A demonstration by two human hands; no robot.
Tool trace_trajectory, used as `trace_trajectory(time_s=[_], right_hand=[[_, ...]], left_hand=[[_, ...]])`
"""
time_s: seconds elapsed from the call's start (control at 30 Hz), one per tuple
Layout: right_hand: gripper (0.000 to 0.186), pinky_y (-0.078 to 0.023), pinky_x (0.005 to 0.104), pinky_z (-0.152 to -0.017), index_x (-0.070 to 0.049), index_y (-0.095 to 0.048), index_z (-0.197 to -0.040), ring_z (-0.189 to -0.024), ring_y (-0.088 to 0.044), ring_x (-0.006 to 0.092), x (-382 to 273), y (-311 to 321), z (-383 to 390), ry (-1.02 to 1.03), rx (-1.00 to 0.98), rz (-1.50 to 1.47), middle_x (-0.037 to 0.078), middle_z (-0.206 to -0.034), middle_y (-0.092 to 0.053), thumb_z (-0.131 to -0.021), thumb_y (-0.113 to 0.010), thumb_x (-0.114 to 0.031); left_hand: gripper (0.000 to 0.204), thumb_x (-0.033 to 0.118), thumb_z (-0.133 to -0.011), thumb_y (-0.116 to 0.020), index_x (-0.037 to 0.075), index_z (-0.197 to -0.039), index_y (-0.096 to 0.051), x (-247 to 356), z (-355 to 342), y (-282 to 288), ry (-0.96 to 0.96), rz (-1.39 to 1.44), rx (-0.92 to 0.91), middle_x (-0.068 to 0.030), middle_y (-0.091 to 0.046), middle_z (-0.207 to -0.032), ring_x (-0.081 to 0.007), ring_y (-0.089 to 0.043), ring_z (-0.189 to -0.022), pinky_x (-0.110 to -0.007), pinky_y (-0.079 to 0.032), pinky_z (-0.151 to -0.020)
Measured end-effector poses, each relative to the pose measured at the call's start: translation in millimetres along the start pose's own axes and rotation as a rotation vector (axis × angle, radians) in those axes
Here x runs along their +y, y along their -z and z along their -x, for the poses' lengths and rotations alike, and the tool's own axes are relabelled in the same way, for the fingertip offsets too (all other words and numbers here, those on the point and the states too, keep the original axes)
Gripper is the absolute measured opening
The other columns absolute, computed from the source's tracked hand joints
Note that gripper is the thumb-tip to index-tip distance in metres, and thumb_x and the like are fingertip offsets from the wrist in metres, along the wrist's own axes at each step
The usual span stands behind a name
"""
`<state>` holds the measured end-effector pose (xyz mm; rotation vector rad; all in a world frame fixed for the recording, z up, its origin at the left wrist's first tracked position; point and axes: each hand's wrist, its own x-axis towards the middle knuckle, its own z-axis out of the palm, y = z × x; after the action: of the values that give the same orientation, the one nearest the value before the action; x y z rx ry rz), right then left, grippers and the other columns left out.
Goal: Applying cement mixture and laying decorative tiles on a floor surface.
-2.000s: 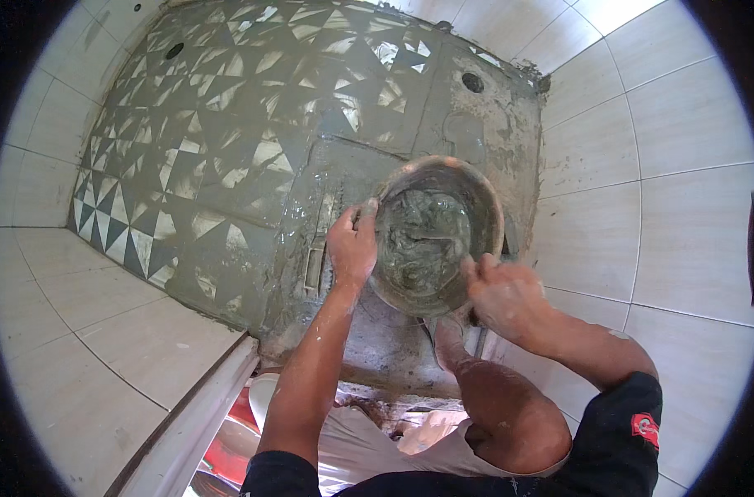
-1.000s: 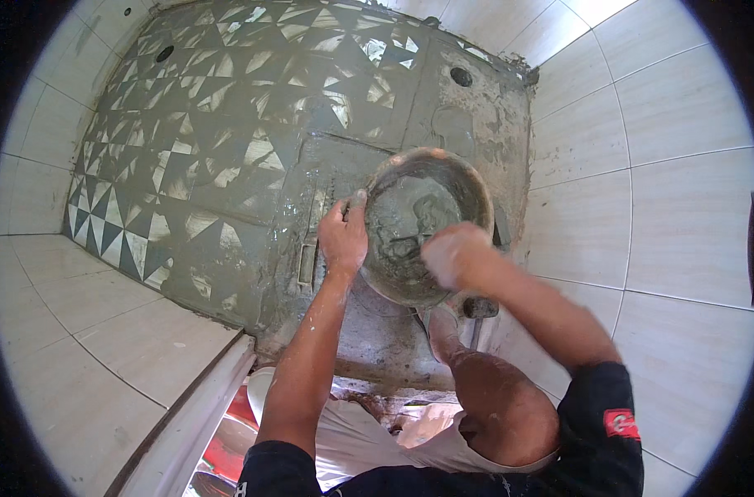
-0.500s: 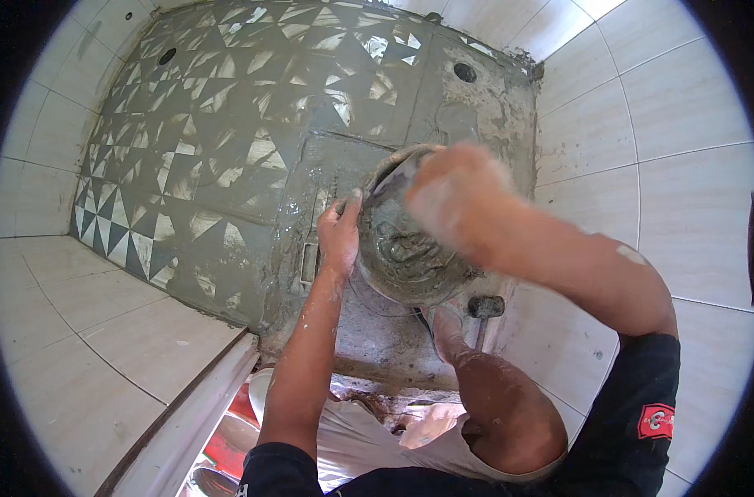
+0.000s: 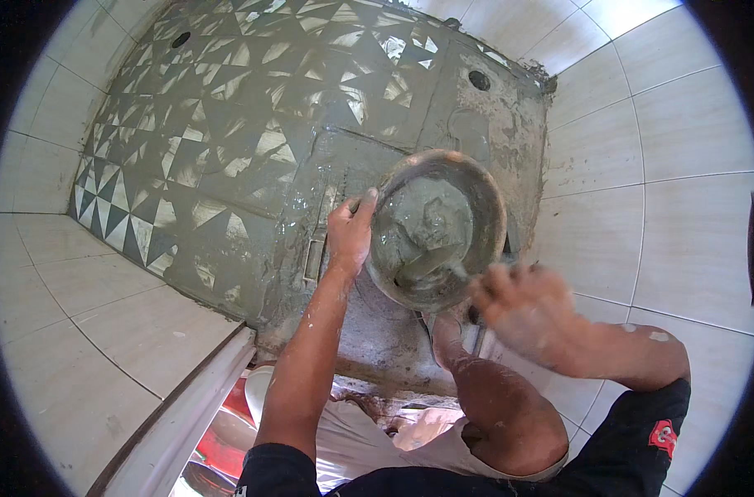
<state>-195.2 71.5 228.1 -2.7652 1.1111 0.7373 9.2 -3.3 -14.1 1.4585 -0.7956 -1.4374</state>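
Observation:
A round mortar-caked bucket (image 4: 499, 203) stands in front of me, holding wet grey mortar (image 4: 431, 217). My left hand (image 4: 351, 230) is closed on the bucket's left rim, its thumb pointing up along the edge. Over the near right rim is my right hand (image 4: 522, 308), somewhat smeared by motion, with its fingers curled. It grips a trowel (image 4: 431, 261), whose blade lies in the mortar near the close side of the bucket. The trowel's handle is mostly hidden by my fingers.
Patterned triangle tiles (image 4: 112, 203), smeared with grey grout, cover the floor at left. A drain hole (image 4: 479, 80) sits at far right, another hole (image 4: 181, 40) at far left. A small rectangular frame (image 4: 314, 258) lies left of the bucket. Pale tiled walls (image 4: 683, 132) stand close by.
My right hand has swung from the bucket's far side to its near right rim, bringing the trowel down through the mortar. The bucket has tilted toward me; my left hand stays on its rim.

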Motion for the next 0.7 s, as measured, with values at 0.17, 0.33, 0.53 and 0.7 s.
trace_trajectory(time_s=[0.17, 0.33, 0.53, 0.7], right_hand=[[0.014, -0.056, 0.0455, -0.06, -0.005, -0.071, -0.08, -0.072, -0.07, 0.0305, 23, -26, -17, -0.133, 0.049, -0.234, 0.014, -0.082, -0.067, -0.078, -0.066, -0.018], [0.012, -0.058, 0.0449, -0.068, -0.011, -0.075, -0.074, -0.078, -0.073, 0.0299, 0, -99, -79, -0.09, 0.038, -0.25, 0.011, -0.08, -0.073, -0.078, -0.063, -0.013], [0.021, -0.056, 0.0457, -0.079, -0.008, -0.074, -0.093, -0.091, -0.07, 0.0347, 77, -49, -73, -0.125, -0.41, -0.338, 0.015, -0.088, -0.072, -0.081, -0.065, -0.022], [0.027, -0.054, 0.0467, -0.075, -0.006, -0.07, -0.096, -0.084, -0.068, 0.0366, 115, -11, -31, -0.219, -0.281, -0.444, 0.018, -0.084, -0.069, -0.084, -0.067, -0.03]], left_hand=[[0.038, 0.035, -0.096, -0.07, -0.003, -0.102, -0.073, -5, 0, -1, -0.043, 0.019, 0.01, -0.0024, -0.07, -0.091, -0.0089, -0.058, -0.081, -0.026, -0.047, -0.075], [0.041, 0.037, -0.096, -0.067, -0.004, -0.1, -0.073, 2, 0, -10, -0.06, -0.072, 0.046, -0.0045, -0.07, -0.086, -0.0108, -0.058, -0.08, -0.029, -0.047, -0.074], [0.047, 0.043, -0.095, -0.067, -0.004, -0.1, -0.073, -3, -2, -5, -0.11, -0.161, 0.08, -0.006, -0.071, -0.083, -0.0113, -0.059, -0.078, -0.031, -0.048, -0.073], [0.045, 0.041, -0.095, -0.067, -0.003, -0.098, -0.074, 8, 5, 2, -0.106, -0.233, 0.075, -0.0066, -0.072, -0.083, -0.0108, -0.059, -0.078, -0.03, -0.048, -0.072]])
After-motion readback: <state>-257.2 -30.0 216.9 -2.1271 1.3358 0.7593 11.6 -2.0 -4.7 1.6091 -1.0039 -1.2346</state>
